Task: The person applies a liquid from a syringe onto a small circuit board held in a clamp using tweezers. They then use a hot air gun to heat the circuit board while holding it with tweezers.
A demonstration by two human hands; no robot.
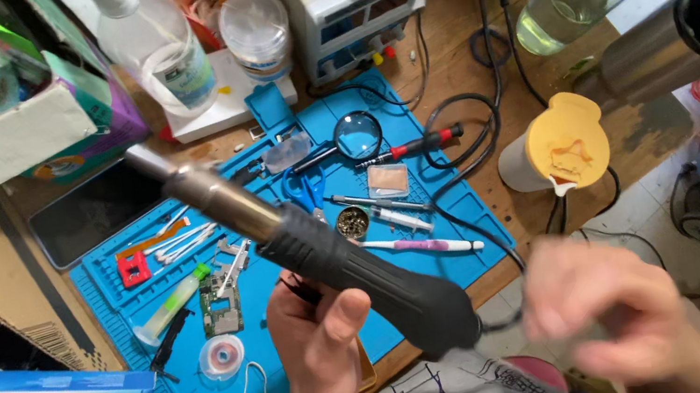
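Our left hand (318, 344) has its fingers clamped on the hot-air gun (322, 258), right hand (614, 304) blurred, fingers unreadable; we judge its nozzle could scorch the board (219, 304) beneath.

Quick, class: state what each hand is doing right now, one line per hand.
Left hand: closed around the black handle of the hot air gun.
Right hand: blurred, by the gun's cord; open or closed cannot be told.

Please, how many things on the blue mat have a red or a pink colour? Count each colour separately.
Red: 2 - small red square block, red-handled probe
Pink: 1 - pink and white toothbrush
Total: 3
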